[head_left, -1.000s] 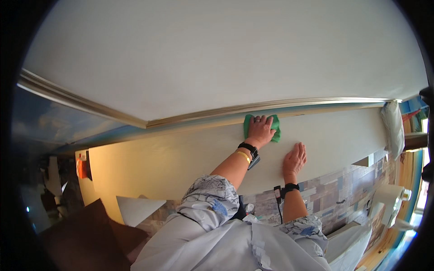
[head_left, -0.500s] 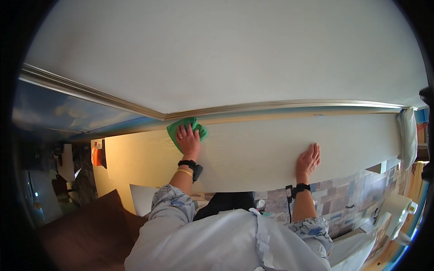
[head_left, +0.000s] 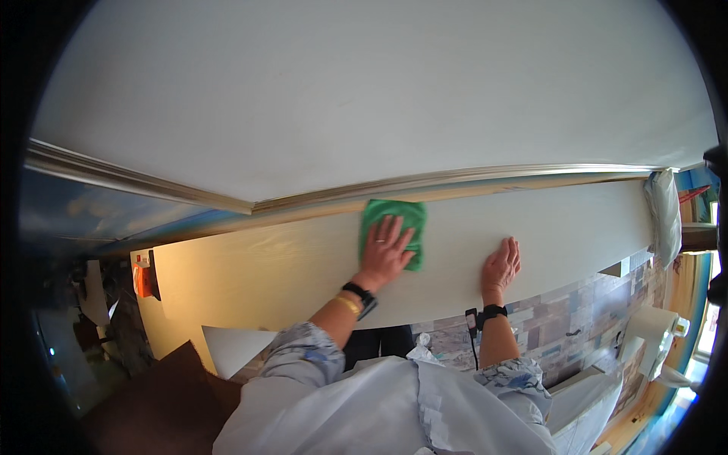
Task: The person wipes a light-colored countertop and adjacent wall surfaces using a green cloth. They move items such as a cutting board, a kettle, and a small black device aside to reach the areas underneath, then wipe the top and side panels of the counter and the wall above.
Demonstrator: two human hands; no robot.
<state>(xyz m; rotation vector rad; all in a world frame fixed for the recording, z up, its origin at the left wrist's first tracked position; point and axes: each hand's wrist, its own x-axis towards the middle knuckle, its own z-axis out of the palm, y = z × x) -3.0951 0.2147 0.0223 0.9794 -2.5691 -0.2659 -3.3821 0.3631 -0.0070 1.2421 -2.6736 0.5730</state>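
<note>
My left hand (head_left: 387,250) lies with fingers spread on a green cloth (head_left: 409,214), pressing it against a long pale panel (head_left: 576,220) near its far edge. A black watch and a yellow band circle that wrist. My right hand (head_left: 500,267) rests on the panel to the cloth's right, fingers stretched and slightly bent, holding nothing visible.
A large white surface (head_left: 364,91) with metallic moulding (head_left: 152,180) spans the upper view. A painted sky surface (head_left: 98,201) is at left, with an orange object (head_left: 142,280). A brown sheet (head_left: 159,394) lies lower left. A wrapped bundle (head_left: 663,216) sits at the panel's right end.
My left hand and cloth went left, then back rightward and slightly down, now with the cloth spread wider under the fingers. My right hand stays on the panel; the view has shifted slightly.
</note>
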